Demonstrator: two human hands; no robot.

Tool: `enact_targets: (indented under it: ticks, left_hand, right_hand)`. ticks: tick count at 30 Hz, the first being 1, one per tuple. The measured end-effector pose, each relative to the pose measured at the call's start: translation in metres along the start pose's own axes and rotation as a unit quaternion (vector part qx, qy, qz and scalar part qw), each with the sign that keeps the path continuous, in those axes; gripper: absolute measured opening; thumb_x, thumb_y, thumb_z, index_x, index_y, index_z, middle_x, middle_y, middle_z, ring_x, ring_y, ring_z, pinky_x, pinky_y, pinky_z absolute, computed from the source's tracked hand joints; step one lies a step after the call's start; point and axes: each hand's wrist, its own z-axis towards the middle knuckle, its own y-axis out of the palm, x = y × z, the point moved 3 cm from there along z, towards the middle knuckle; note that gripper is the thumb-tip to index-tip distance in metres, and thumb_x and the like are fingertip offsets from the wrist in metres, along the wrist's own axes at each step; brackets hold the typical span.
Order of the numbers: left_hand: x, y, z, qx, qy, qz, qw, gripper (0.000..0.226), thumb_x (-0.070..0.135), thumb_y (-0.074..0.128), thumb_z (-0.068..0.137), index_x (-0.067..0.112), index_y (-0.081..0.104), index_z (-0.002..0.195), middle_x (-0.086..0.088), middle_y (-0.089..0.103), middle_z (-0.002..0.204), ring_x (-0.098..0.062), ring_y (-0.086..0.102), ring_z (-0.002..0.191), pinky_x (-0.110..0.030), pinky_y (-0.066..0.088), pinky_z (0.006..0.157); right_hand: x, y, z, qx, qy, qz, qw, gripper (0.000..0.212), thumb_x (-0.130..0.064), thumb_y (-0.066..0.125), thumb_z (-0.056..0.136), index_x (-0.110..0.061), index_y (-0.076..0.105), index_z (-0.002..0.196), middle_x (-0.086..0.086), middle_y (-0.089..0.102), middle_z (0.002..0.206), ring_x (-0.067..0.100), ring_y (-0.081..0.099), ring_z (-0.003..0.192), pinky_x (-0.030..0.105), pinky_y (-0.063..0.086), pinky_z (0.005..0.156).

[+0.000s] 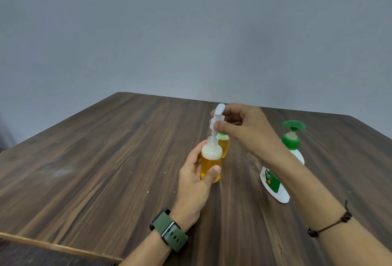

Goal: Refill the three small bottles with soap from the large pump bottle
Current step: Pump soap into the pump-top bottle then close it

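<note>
My left hand point(196, 177) grips a small clear bottle point(211, 162) of amber soap with white foam at its shoulder, standing on the table. My right hand point(244, 130) pinches a white pump top point(217, 117) held above that bottle, its tube angled down into the open neck. A second small bottle point(224, 145) with amber soap and a green cap stands right behind the first, partly hidden. The large white pump bottle point(282, 168) with a green pump head and green label stands to the right, behind my right forearm. I see only two small bottles.
The dark wooden table point(106, 159) spreads wide to the left and front, with a light edge strip at the near left. A plain grey wall rises behind the far edge. A green watch sits on my left wrist, a black cord bracelet on my right.
</note>
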Motion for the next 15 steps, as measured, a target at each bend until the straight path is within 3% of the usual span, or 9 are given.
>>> enact_targets:
  ticks: [3,8,12,15]
  left_hand:
    - [0.001,0.000,-0.001,-0.003,0.003,-0.002,1.000,0.055,0.036,0.071,0.063,0.035,0.054,0.116,0.017,0.064,0.116,-0.003,0.058,0.110,-0.015,0.049,0.082]
    - [0.002,-0.001,0.000,-0.004,0.011,-0.006,1.000,0.053,0.032,0.071,0.064,0.035,0.055,0.114,0.020,0.064,0.115,-0.004,0.059,0.110,-0.016,0.049,0.083]
    - [0.002,-0.001,-0.001,-0.011,0.015,-0.009,1.000,0.050,0.016,0.069,0.070,0.031,0.054,0.116,0.018,0.065,0.116,-0.005,0.059,0.111,-0.018,0.049,0.087]
    - [0.005,0.000,-0.002,-0.042,0.012,-0.010,0.999,0.053,0.021,0.073,0.070,0.028,0.052,0.119,0.018,0.063,0.118,-0.006,0.058,0.113,-0.019,0.049,0.089]
  right_hand:
    - [0.012,0.005,-0.004,-0.010,0.018,0.014,1.000,0.019,-0.015,0.070,0.079,-0.018,0.070,0.098,0.002,0.072,0.096,0.018,0.067,0.095,0.047,0.052,0.091]
    - [0.017,0.009,-0.008,-0.061,0.036,0.042,0.997,0.019,-0.011,0.068,0.082,-0.026,0.069,0.094,0.001,0.072,0.100,0.018,0.066,0.100,0.048,0.051,0.093]
    - [0.018,0.005,-0.009,-0.085,0.040,0.100,0.990,0.021,-0.003,0.067,0.082,-0.020,0.069,0.094,0.005,0.074,0.097,0.020,0.068,0.099,0.044,0.052,0.094]
    - [0.018,-0.002,-0.009,-0.135,0.035,0.122,0.983,0.022,0.002,0.064,0.083,-0.013,0.069,0.097,0.007,0.074,0.099,0.019,0.069,0.099,0.037,0.054,0.091]
